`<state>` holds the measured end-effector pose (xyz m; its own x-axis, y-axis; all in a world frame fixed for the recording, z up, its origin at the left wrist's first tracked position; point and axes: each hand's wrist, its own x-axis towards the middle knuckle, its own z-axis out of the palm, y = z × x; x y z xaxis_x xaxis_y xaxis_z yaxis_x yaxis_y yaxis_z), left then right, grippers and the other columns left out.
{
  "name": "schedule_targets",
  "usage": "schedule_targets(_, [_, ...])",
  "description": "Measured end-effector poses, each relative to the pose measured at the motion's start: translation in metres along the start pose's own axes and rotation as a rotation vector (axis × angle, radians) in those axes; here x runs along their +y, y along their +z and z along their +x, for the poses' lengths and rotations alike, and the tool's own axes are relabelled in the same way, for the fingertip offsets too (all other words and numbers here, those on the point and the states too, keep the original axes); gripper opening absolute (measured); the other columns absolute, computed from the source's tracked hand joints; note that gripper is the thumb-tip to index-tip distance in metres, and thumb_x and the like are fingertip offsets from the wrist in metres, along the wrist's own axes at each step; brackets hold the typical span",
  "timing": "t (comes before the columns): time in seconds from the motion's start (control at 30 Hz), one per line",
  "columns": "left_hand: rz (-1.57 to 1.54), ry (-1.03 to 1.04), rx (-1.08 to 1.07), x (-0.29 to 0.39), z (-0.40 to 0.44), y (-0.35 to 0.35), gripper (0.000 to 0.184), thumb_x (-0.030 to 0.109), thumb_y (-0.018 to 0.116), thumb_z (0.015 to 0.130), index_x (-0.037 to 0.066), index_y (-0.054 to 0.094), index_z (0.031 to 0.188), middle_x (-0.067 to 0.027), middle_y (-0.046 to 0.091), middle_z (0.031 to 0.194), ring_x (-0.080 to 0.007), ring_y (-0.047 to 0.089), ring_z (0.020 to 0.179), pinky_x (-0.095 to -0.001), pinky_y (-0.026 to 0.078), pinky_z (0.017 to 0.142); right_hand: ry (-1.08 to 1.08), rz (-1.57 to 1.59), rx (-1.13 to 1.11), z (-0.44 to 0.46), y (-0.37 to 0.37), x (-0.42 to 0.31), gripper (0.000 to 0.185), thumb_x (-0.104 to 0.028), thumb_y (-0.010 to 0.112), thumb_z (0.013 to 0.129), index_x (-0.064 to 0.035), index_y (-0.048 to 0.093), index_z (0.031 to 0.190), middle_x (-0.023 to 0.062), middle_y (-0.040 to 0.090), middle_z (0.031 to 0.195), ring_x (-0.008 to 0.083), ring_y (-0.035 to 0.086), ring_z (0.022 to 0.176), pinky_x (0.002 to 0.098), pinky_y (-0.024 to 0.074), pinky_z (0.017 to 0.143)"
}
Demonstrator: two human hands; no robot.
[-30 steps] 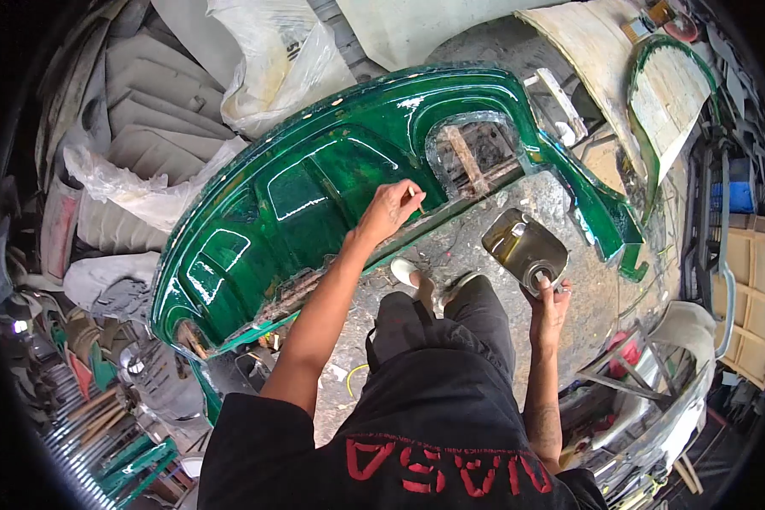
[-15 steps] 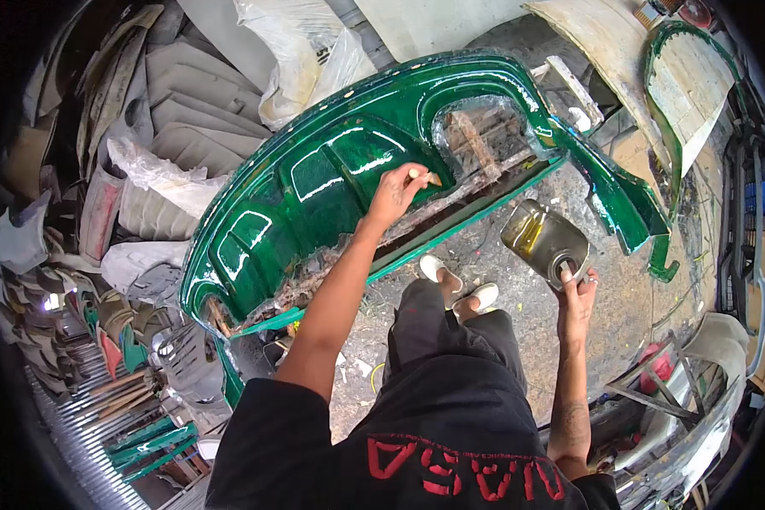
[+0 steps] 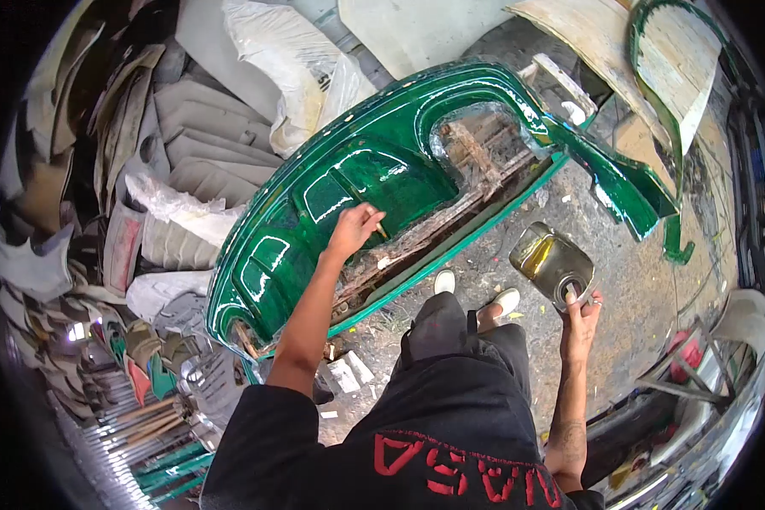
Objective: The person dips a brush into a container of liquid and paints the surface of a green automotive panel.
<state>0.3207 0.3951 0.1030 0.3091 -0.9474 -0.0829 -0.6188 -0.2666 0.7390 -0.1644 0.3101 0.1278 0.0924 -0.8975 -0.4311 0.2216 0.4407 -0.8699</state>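
My left hand [image 3: 354, 231] is closed around a small paintbrush [image 3: 383, 230], its bristle end down at the inner face of a green moulded panel [image 3: 272, 208]. The panel is long and curved, with a glossy wet-looking surface and rough brown edges along its near side. My right hand [image 3: 580, 319] grips a cut-open jug [image 3: 561, 276] by its neck end, with the thumb at the round opening. Amber liquid [image 3: 537, 255] lies in the jug. The jug is held apart from the panel, over the floor.
Stacked grey moulded parts [image 3: 204, 119] and a plastic-wrapped piece [image 3: 302, 76] lie beyond the panel. Large pale sheets [image 3: 569, 30] lean at the upper right. My shoes [image 3: 507, 300] stand on the stained floor [image 3: 476, 255], near the panel's edge. A metal frame [image 3: 697, 374] is at right.
My left hand has moved left along the panel with the paintbrush, and down in view. The view has shifted slightly; my right hand still holds the jug.
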Motion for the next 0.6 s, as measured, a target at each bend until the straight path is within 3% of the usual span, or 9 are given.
schedule_targets(0.07, [-0.022,-0.007,-0.205,0.017,0.044,0.016,0.021,0.013,0.065,0.094,0.002,0.056,0.078,-0.0067,0.064,0.063,-0.014,0.063,0.058,-0.0304,0.047,0.053,-0.003,0.018,0.046,-0.012,0.013,-0.002,0.059,-0.016,0.069,0.09,-0.0054,0.031,0.134,0.0115,0.058,0.119,0.0183,0.056,0.105,0.0323,0.0465,0.091])
schedule_targets(0.17, [0.017,0.16,-0.197,0.036,0.105,0.052,0.027,0.021,0.066,0.093,0.0,0.057,0.077,-0.0147,0.064,0.064,-0.0249,0.065,0.059,-0.0352,0.047,0.055,-0.02,0.026,0.091,-0.021,0.025,-0.003,0.058,-0.015,0.068,0.091,-0.0055,0.031,0.133,0.0111,0.057,0.12,0.0183,0.056,0.107,0.033,0.0462,0.093])
schedule_targets(0.2, [0.029,0.253,-0.107,0.041,0.116,0.059,0.025,0.022,0.067,0.092,-0.001,0.061,0.082,-0.0125,0.065,0.065,-0.0208,0.065,0.06,-0.0344,0.048,0.057,-0.025,0.028,0.092,-0.028,0.028,0.0,0.057,-0.015,0.068,0.091,-0.0059,0.031,0.133,0.011,0.056,0.122,0.0188,0.056,0.108,0.0336,0.0461,0.094])
schedule_targets(0.27, [-0.215,0.155,-0.056,0.055,0.119,0.061,0.019,0.017,0.066,0.093,-0.001,0.064,0.087,-0.0093,0.067,0.068,-0.0154,0.064,0.062,-0.0312,0.05,0.059,-0.041,0.049,0.12,-0.041,0.036,0.004,0.057,-0.015,0.068,0.091,-0.0065,0.031,0.133,0.011,0.055,0.124,0.0196,0.056,0.111,0.0348,0.0461,0.096])
schedule_targets(0.43, [-0.255,0.283,-0.017,-0.014,0.059,0.044,0.009,0.009,0.061,0.095,0.001,0.064,0.098,-0.0073,0.069,0.08,-0.0117,0.063,0.068,-0.0265,0.051,0.063,-0.078,0.13,0.168,-0.065,0.051,0.016,0.056,-0.015,0.067,0.091,-0.0088,0.031,0.133,0.012,0.053,0.129,0.0228,0.054,0.116,0.0406,0.0466,0.098])
schedule_targets(0.5, [-0.283,0.157,-0.048,-0.027,0.024,0.02,0.01,0.01,0.062,0.095,0.001,0.064,0.099,-0.0068,0.069,0.082,-0.0119,0.066,0.072,-0.0274,0.053,0.067,-0.11,0.136,0.19,-0.075,0.058,0.021,0.051,-0.016,0.066,0.093,-0.0094,0.032,0.13,0.0125,0.054,0.127,0.0242,0.057,0.115,0.0451,0.0498,0.096])
schedule_targets(0.53, [-0.25,0.123,-0.066,-0.032,0.015,0.007,0.012,0.012,0.063,0.095,0.001,0.064,0.098,-0.007,0.069,0.08,-0.0117,0.067,0.073,-0.0275,0.053,0.066,-0.129,0.138,0.205,-0.079,0.059,0.024,0.047,-0.018,0.065,0.094,-0.0099,0.032,0.127,0.0131,0.056,0.125,0.0256,0.059,0.114,0.0495,0.053,0.095])
schedule_targets(0.6, [-0.156,0.005,-0.135,-0.036,0.017,-0.016,0.014,0.015,0.065,0.093,0.001,0.063,0.092,-0.0065,0.068,0.076,-0.0115,0.066,0.068,-0.0286,0.051,0.06,-0.126,0.126,0.233,-0.086,0.06,0.032,0.046,-0.018,0.065,0.094,-0.01,0.034,0.127,0.0129,0.055,0.126,0.0258,0.059,0.114,0.0498,0.053,0.094])
